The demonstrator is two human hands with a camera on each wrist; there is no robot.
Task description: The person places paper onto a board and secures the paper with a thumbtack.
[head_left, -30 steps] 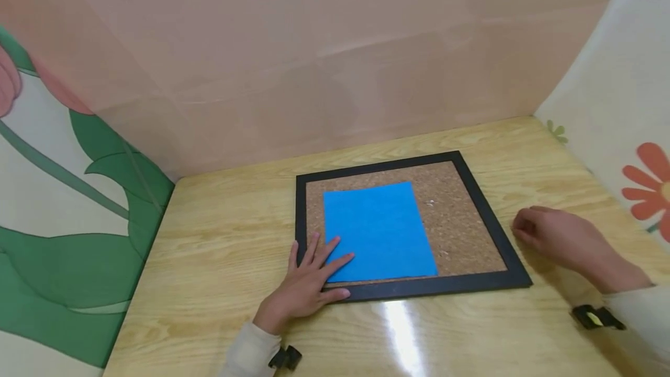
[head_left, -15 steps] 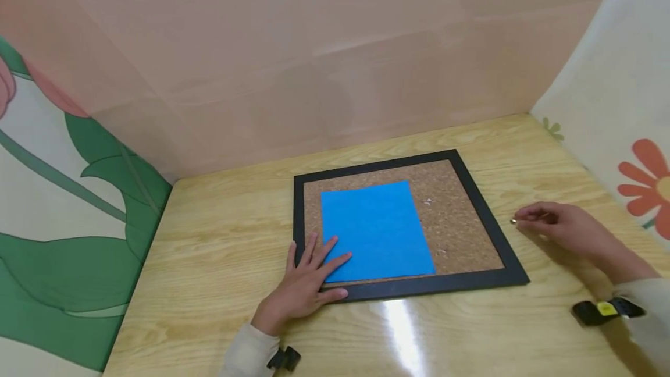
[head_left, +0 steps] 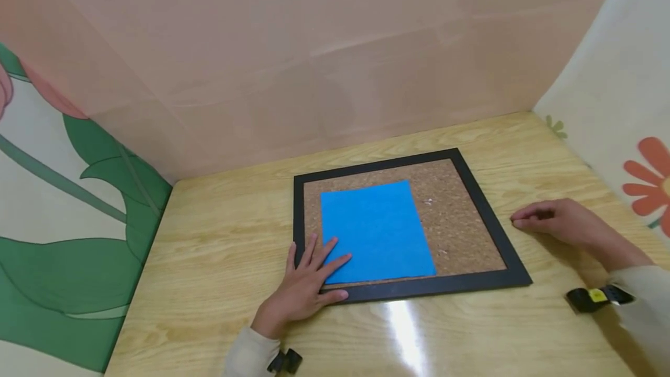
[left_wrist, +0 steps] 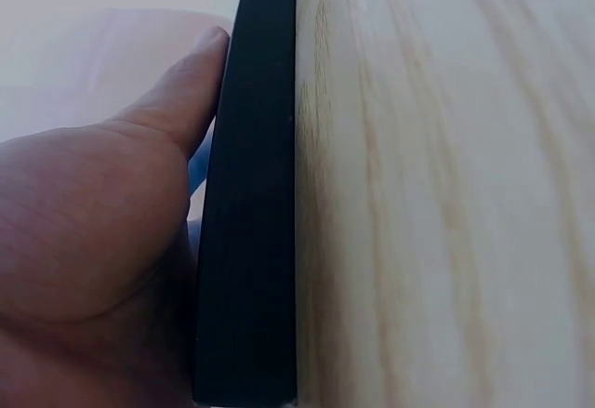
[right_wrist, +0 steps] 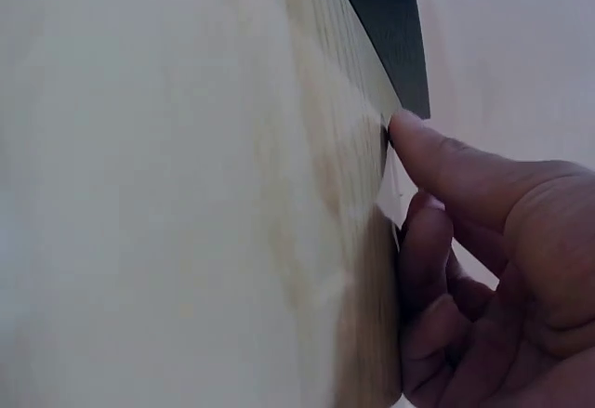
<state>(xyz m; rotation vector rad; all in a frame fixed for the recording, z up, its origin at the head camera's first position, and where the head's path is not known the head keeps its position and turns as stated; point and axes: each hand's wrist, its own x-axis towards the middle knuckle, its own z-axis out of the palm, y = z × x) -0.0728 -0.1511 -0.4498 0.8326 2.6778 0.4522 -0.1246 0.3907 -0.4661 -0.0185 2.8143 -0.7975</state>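
Nearest me, low in the head view, my left hand (head_left: 306,284) lies flat with its fingers (head_left: 335,262) straight and spread, pressing the near left corner of the blue sheet (head_left: 376,230) and the black frame (head_left: 419,290) of the cork board (head_left: 460,226); the left wrist view shows the thumb lying along that frame edge. The board lies flat on the worktop (head_left: 220,237) in the middle of the frame. At right, my right hand (head_left: 555,223) rests on the worktop just beside the board's right edge, its fingers loosely curled with the tips together; I cannot tell from the head or wrist views whether they pinch anything, it is too small to see. As I judge it, the sheet is placed and steadied on the cork, but I see nothing fixing it there, so fastening looks like what is left. The sheet sits toward the left half of the cork, bare cork showing to its right; its long axis runs roughly near to far, tilted slightly so the far edge leans left. Beyond the board stands a plain pink wall (head_left: 335,45).
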